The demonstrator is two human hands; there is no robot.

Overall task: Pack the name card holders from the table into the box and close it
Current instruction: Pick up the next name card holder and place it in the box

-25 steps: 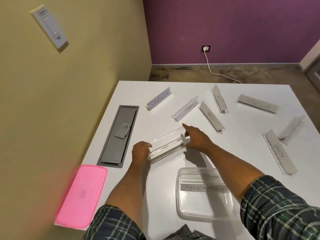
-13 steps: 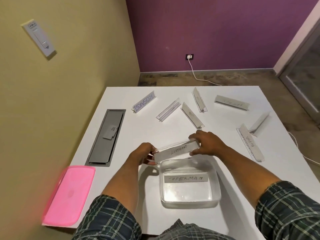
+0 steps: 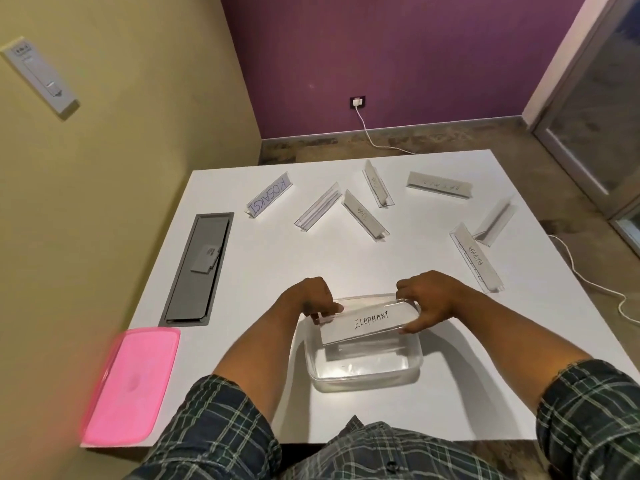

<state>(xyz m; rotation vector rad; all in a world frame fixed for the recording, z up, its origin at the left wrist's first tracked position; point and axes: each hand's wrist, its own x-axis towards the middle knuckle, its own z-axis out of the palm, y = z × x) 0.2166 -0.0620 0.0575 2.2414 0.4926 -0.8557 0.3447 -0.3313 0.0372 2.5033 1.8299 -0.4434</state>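
A clear plastic box [image 3: 363, 379] sits open on the white table [image 3: 263, 271] in front of me. I hold a clear name card holder reading ELEPHANT [image 3: 369, 322] over the box's far half, tilted toward me. My left hand [image 3: 311, 299] pinches its left end and my right hand [image 3: 426, 299] its right end. The holder hides most of what lies inside the box. Several more holders lie across the far table: KOSAKSI [image 3: 269, 199], an unlabelled clear one [image 3: 318, 211], a grey one [image 3: 363, 214] and ALPHA [image 3: 476, 256]. The pink lid [image 3: 130, 386] lies at the near left corner.
A grey cable hatch [image 3: 197, 268] is set into the table's left side, close to the yellow wall. More holders stand at the far right, one [image 3: 439, 185] near the back edge and one [image 3: 495, 220] by the right edge. A white cable [image 3: 588, 282] runs on the floor.
Both hands lifted the ELEPHANT holder off the table, carried it toward me and brought it down over the box. The SUPERMAN holder seen in the box earlier is now covered.
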